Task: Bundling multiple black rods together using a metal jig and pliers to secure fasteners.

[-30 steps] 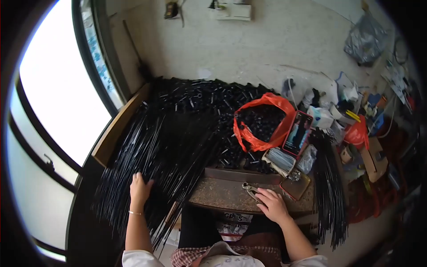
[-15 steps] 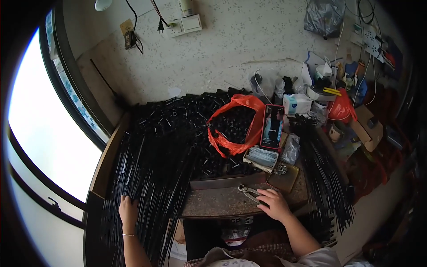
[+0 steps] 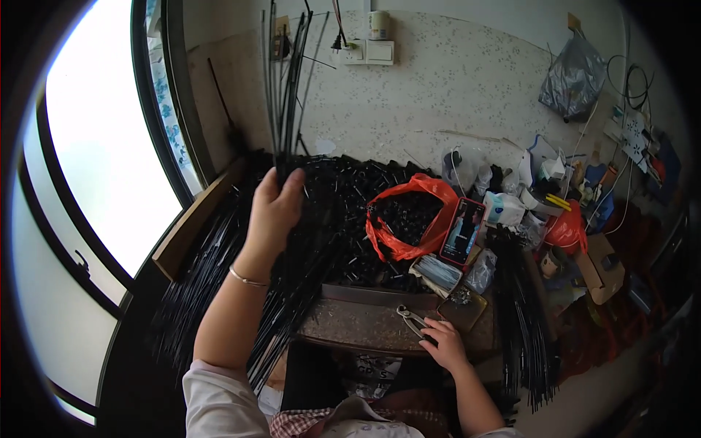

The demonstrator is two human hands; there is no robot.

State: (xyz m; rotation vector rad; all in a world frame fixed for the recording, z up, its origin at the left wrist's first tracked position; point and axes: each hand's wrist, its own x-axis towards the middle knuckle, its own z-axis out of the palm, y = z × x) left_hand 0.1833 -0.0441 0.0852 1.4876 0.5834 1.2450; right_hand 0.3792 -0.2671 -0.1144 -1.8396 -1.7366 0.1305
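At ten o'clock of the view, the left hand (image 3: 274,208) is raised high, its fingers closed around a small bunch of long black rods (image 3: 286,80) that are held upright, their tips fanning a little against the speckled wall (image 3: 453,87). A thin bracelet (image 3: 247,278) is seen on that wrist. Beneath the raised arm, the great heap of black rods (image 3: 219,292) is spread across the table (image 3: 186,233), running from nine o'clock down toward seven. Toward five o'clock, the right hand (image 3: 442,343) is laid on a dark worn work block (image 3: 365,325), fingers loosely curled and resting on the handles of metal pliers (image 3: 409,319); whether the pliers are truly gripped cannot be told. At the centre, an orange plastic bag (image 3: 431,204) is seen open, filled with small black pieces (image 3: 403,216). Just beside it at three o'clock, a phone in a red case (image 3: 463,231) is propped at a slant, and below it a folded blue face mask (image 3: 438,272) is lying. Further toward three o'clock, a second bundle of black rods (image 3: 522,314) is laid lengthwise, near a cardboard box (image 3: 600,266). Up at one o'clock, a grey plastic bag (image 3: 573,77) is hung on the wall, and at twelve o'clock a white socket panel (image 3: 369,51) is mounted. A bright window (image 3: 95,139) is filling the nine o'clock side.
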